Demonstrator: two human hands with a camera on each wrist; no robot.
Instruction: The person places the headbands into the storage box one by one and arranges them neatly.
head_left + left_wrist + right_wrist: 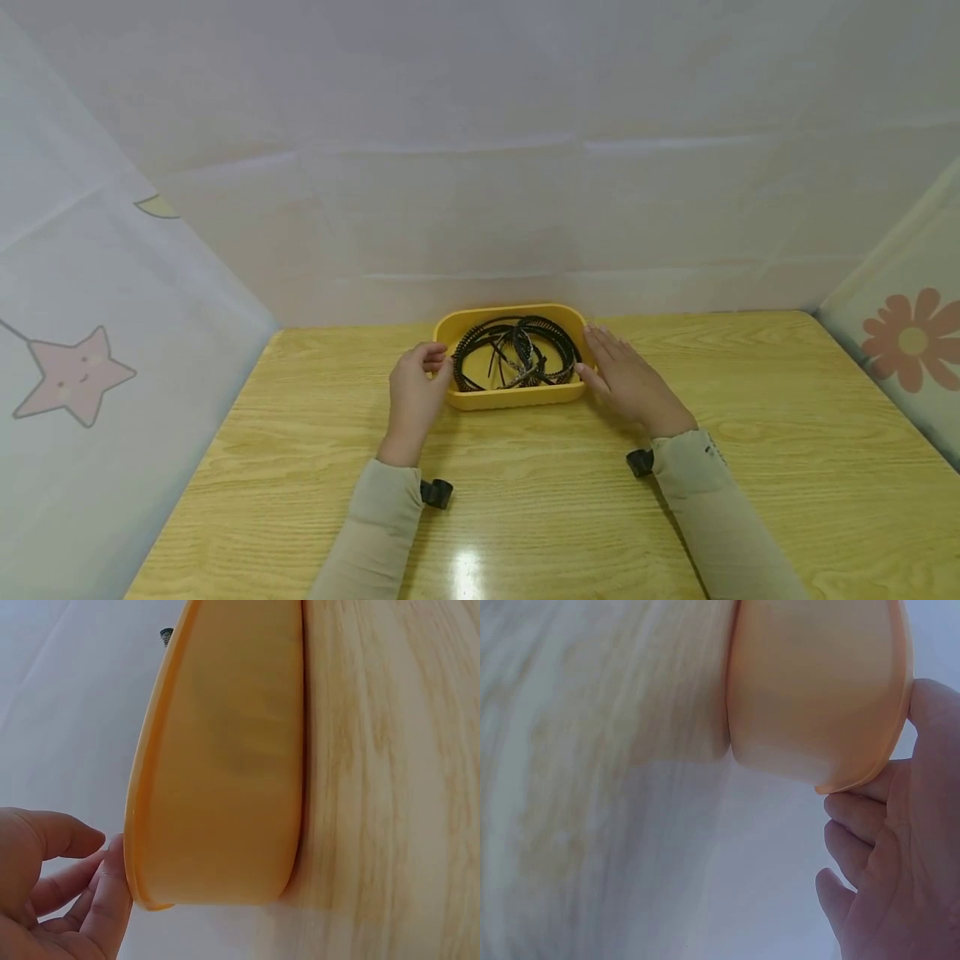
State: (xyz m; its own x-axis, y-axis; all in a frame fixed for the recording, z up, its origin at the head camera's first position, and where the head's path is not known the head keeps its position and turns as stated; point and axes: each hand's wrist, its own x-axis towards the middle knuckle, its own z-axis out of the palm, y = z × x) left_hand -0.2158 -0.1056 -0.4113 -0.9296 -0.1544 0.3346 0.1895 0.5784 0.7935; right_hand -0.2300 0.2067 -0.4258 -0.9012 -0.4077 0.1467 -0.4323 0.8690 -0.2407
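Note:
A yellow plastic bin (517,400) with rounded corners stands on the table. Inside it lie several black toothed hoops (468,346) that look like hair headbands, tangled with thin dark and speckled strands. At the bin's left end is my left hand (418,392), its fingers loosely bent; in the left wrist view a fingertip (114,859) touches the rim while the thumb stays apart. My right hand (633,383) rests against the right end, fingers fairly straight along the outside and thumb (930,705) at the rim. Neither hand is wrapped around the bin.
The wood-grain table (525,500) runs up to a pale cloth backdrop (480,208) just behind the bin. Printed cloth walls stand at both sides, with a pink star (78,379) left and a red flower (911,340) right. Each wrist carries a small black device (437,493).

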